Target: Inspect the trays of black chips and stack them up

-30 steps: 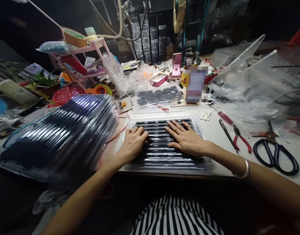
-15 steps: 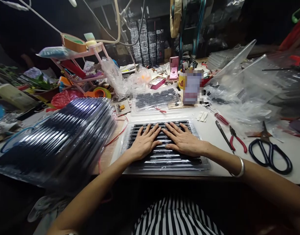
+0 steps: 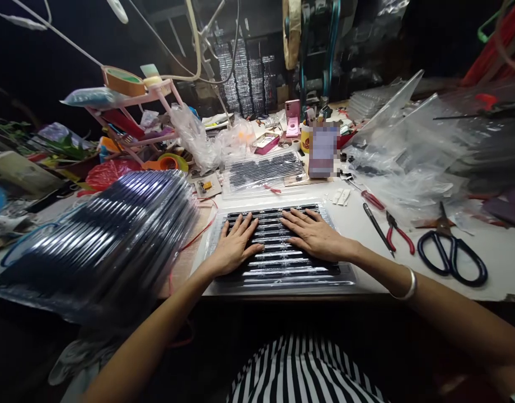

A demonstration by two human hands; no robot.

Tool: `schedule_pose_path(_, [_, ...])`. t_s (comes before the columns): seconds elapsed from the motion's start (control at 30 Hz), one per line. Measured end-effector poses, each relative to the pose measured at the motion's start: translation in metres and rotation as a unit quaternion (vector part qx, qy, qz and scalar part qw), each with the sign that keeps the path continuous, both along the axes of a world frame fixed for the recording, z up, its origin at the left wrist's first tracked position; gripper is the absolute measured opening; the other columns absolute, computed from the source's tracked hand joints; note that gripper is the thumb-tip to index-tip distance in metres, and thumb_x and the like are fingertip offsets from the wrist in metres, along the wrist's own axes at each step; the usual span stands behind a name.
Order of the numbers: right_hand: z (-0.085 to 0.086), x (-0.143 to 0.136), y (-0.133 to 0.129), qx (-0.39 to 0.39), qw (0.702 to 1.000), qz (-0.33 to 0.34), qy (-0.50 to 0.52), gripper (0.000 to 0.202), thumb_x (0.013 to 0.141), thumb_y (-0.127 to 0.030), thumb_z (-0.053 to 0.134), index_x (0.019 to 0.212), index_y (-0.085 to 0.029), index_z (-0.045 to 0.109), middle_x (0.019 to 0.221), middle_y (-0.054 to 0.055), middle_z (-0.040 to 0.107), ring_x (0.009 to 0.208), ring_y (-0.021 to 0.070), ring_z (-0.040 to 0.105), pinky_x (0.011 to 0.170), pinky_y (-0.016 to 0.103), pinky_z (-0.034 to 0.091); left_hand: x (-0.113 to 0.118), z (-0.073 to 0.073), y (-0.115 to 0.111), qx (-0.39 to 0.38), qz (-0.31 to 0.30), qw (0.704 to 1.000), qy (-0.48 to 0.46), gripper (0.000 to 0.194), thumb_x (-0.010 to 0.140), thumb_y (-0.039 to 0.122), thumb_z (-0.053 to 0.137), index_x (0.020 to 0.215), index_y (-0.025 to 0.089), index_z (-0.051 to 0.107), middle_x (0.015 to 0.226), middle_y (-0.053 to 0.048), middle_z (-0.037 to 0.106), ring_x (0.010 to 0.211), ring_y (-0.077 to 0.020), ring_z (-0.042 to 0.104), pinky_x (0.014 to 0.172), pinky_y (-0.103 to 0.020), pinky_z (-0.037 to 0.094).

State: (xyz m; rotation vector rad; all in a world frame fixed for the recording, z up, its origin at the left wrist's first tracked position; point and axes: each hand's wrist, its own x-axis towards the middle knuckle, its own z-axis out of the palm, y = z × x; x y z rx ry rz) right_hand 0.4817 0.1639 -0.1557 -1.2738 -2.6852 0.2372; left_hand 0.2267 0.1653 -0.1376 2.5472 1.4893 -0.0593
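Observation:
A clear plastic tray (image 3: 282, 280) with rows of black strips lies at the table's front edge. My left hand (image 3: 234, 246) rests flat on its left part, fingers spread. On the right part lies my right hand (image 3: 314, 235), palm down with its fingers stretched out. Neither hand grips anything. Beside the tray on the left is a tall stack of similar filled trays (image 3: 115, 229). Behind it sits another clear tray with thin dark strips (image 3: 263, 170).
To the right lie a black pen-like tool (image 3: 377, 228), red-handled pliers (image 3: 400, 235) and large scissors (image 3: 453, 257). Clear plastic sheets (image 3: 412, 162) are heaped at the back right. A phone (image 3: 323, 151) stands behind the tray; a pink rack (image 3: 135, 106) is at the back left.
My left hand has slid left over the tray, widening the gap between the hands. My right hand stays on the right part. The whole view has shifted slightly.

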Motion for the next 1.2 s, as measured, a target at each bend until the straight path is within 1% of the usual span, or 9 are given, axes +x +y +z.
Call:
schedule_pose_path(0.13, [0.002,-0.006,-0.001,0.002,1.0,-0.015,-0.013,0.059,0.095,-0.049,0.026,0.146,-0.018,0.03,0.154,0.007,0.021,0.143,0.0242,0.013,0.113,0.051,0.014,0.008,0.001,-0.003,-0.024,0.033,0.999,-0.02,0.071,0.09,0.059,0.032,0.148,0.02,0.019,0.156,-0.013,0.008,0.142,-0.0365,0.003,0.105,-0.069,0.005])
schedule_pose_path(0.23, [0.001,-0.01,-0.004,0.027,0.999,-0.02,-0.01,0.057,0.095,-0.047,0.027,0.143,-0.018,0.035,0.153,0.009,0.026,0.141,0.0267,0.019,0.111,0.053,0.02,0.004,0.0,-0.01,-0.012,0.034,0.999,-0.04,0.066,0.091,0.055,0.034,0.147,0.02,0.024,0.156,-0.01,0.012,0.142,-0.0339,0.005,0.107,-0.066,0.005])
schedule_pose_path(0.33, [-0.011,0.006,-0.01,0.069,0.997,-0.033,0.007,0.056,0.094,-0.049,0.027,0.137,-0.019,0.046,0.146,0.012,0.039,0.137,0.0312,0.031,0.105,0.055,0.03,-0.025,0.0,-0.022,0.007,0.046,0.997,-0.068,0.057,0.093,0.048,0.036,0.144,0.025,0.03,0.154,-0.005,0.022,0.142,-0.0263,0.012,0.113,-0.055,0.012])
schedule_pose_path(0.47, [-0.041,0.054,-0.016,0.137,0.975,-0.131,0.119,0.055,0.091,-0.047,0.023,0.126,-0.023,0.058,0.134,0.014,0.054,0.128,0.0337,0.044,0.1,0.06,0.035,-0.072,0.002,-0.051,0.038,0.104,0.985,-0.129,0.049,0.096,0.033,0.031,0.141,0.014,0.038,0.149,-0.012,0.032,0.138,-0.0208,0.027,0.112,-0.044,0.025])
schedule_pose_path(0.6, [-0.054,0.099,-0.035,0.09,0.969,-0.089,0.212,0.045,0.092,-0.04,0.033,0.13,-0.031,0.054,0.136,0.013,0.052,0.127,0.0296,0.045,0.105,0.048,0.039,-0.092,0.006,-0.092,0.015,0.091,0.976,-0.196,0.047,0.095,0.025,0.031,0.139,0.015,0.041,0.148,-0.01,0.033,0.136,-0.0172,0.033,0.112,-0.037,0.029])
schedule_pose_path(0.67, [-0.054,0.113,-0.047,0.082,0.974,-0.042,0.205,0.044,0.092,-0.033,0.037,0.134,-0.033,0.049,0.138,0.009,0.05,0.131,0.03,0.04,0.107,0.051,0.038,-0.094,0.006,-0.113,-0.011,0.068,0.974,-0.216,0.048,0.093,0.019,0.032,0.14,0.019,0.039,0.15,-0.007,0.032,0.136,-0.0176,0.032,0.113,-0.038,0.028])
schedule_pose_path(0.8, [-0.05,0.122,-0.066,0.088,0.984,0.016,0.152,0.057,0.092,-0.022,0.038,0.146,-0.032,0.026,0.149,0.005,0.037,0.136,0.0286,0.032,0.104,0.055,0.039,-0.098,-0.012,-0.141,0.005,0.036,0.974,-0.224,0.061,0.089,0.012,0.041,0.146,0.027,0.027,0.154,-0.004,0.024,0.14,-0.0204,0.024,0.114,-0.045,0.024])
schedule_pose_path(0.97, [-0.038,0.113,-0.07,0.128,0.982,0.02,0.138,0.062,0.091,-0.014,0.041,0.148,-0.027,0.021,0.148,0.008,0.037,0.138,0.025,0.029,0.107,0.05,0.036,-0.1,-0.044,-0.13,0.171,0.032,0.954,-0.245,0.056,0.089,0.021,0.052,0.141,0.032,0.035,0.145,-0.005,0.042,0.136,-0.0233,0.034,0.109,-0.048,0.033])
schedule_pose_path(1.2, [-0.022,0.112,-0.067,0.136,0.985,0.055,0.095,0.065,0.085,-0.011,0.046,0.147,-0.017,0.027,0.148,0.014,0.036,0.139,0.0267,0.027,0.108,0.046,0.037,-0.109,-0.028,-0.102,0.229,-0.053,0.948,-0.215,0.054,0.087,0.025,0.056,0.139,0.027,0.041,0.136,-0.007,0.054,0.132,-0.0242,0.04,0.107,-0.045,0.038])
